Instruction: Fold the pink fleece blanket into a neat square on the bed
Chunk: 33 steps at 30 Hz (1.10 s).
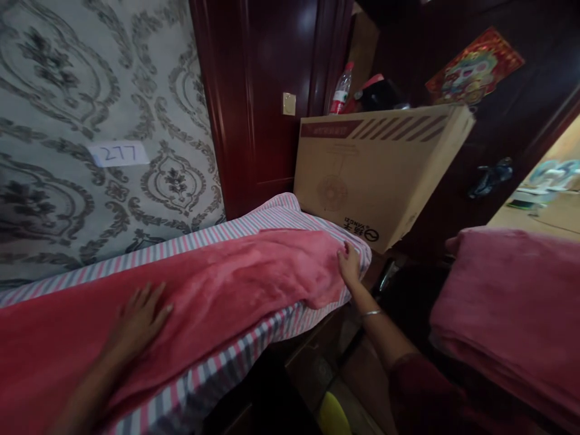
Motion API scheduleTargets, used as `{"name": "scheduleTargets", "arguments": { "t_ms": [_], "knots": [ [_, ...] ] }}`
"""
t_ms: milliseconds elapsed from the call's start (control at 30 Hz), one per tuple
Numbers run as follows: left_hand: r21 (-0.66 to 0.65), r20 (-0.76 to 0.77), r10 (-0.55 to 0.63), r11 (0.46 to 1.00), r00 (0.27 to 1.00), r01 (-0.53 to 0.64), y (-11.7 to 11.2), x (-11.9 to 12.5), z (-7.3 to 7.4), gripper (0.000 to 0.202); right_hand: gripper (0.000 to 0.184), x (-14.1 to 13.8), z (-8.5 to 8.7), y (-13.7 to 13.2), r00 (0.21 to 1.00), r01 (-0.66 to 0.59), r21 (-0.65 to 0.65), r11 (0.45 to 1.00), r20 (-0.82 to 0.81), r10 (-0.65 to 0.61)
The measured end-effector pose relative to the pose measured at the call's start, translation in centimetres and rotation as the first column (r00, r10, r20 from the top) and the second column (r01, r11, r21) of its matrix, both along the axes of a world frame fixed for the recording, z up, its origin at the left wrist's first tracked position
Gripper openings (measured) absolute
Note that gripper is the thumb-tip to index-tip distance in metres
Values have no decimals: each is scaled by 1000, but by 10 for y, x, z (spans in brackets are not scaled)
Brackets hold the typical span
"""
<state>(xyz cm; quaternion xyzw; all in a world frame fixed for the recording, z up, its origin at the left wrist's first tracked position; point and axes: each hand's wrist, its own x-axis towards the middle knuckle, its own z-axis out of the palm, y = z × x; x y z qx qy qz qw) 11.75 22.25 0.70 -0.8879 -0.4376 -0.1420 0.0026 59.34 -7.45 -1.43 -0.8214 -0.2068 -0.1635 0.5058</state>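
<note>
A plush pink-red blanket (pixel 254 272) lies spread in a long strip over a striped sheet (pixel 272 211) of pink, grey and white. On its left part rests my left hand (pixel 141 317), flat with the fingers spread. My right hand (pixel 350 264) is at the blanket's far right edge, its fingers slightly bent and apart, touching or just beside the cloth. A thin bracelet circles my right wrist. The blanket has soft wrinkles toward its right end, and the striped sheet shows along both long sides.
A large cardboard box (pixel 362 175) stands against the bed's right end, with a plastic bottle (pixel 341 90) behind its top edge. A folded pink blanket (pixel 512 308) sits at the right. Behind are a patterned wall (pixel 172 121) and a dark door with a handle (pixel 492 177).
</note>
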Motion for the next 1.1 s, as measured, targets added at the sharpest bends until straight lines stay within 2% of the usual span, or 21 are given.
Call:
{"name": "scheduleTargets", "arguments": {
  "t_ms": [133, 200, 267, 333, 433, 600, 700, 800, 867, 933, 1000, 1100],
  "knots": [
    [94, -109, 31, 995, 994, -21, -3, 7, -19, 66, 66, 31, 2, 8, 999, -38, -101, 994, -11, 37],
    [113, -125, 23, 994, 992, -9, -4, 5, -23, 66, 69, 33, 7, 16, 996, -76, -233, 969, 21, 83],
    [117, -127, 4, 993, 992, 11, -4, 2, -23, 65, 66, 28, 14, 25, 985, -104, -392, 914, 89, 151],
    [121, -127, -14, 992, 992, 29, -3, 0, -22, 65, 52, 17, 20, 34, 964, -128, -478, 869, 146, 222],
    [115, -135, 4, 993, 991, 11, -1, 0, -22, 66, 35, -17, 17, 45, 938, -157, -493, 856, 197, 286],
    [105, -100, 15, 995, 995, -5, 1, 2, -25, 66, 35, -81, -15, 49, 834, -206, -533, 821, 343, 432],
    [119, -54, -12, 993, 998, 18, 1, 1, -26, 64, 32, -94, -24, 44, 826, -289, -441, 850, 333, 454],
    [106, -55, -12, 994, 998, 18, 0, 1, -25, 64, 25, -79, -14, 39, 848, -415, -200, 887, 268, 457],
    [102, -69, -10, 995, 998, 17, 0, 1, -24, 65, 28, -61, -1, 37, 908, -404, 35, 914, 134, 396],
    [108, -75, -4, 994, 997, 12, -1, 2, -22, 65, 43, -44, 11, 37, 930, -313, 234, 920, -122, 347],
    [112, -79, 10, 994, 997, -2, -2, 3, -21, 65, 51, -31, 19, 38, 868, -245, 322, 915, -348, 355],
    [110, -92, 27, 994, 995, -17, -5, 4, -19, 66, 34, -24, 24, 39, 784, -270, 345, 899, -463, 414]
  ]
}}
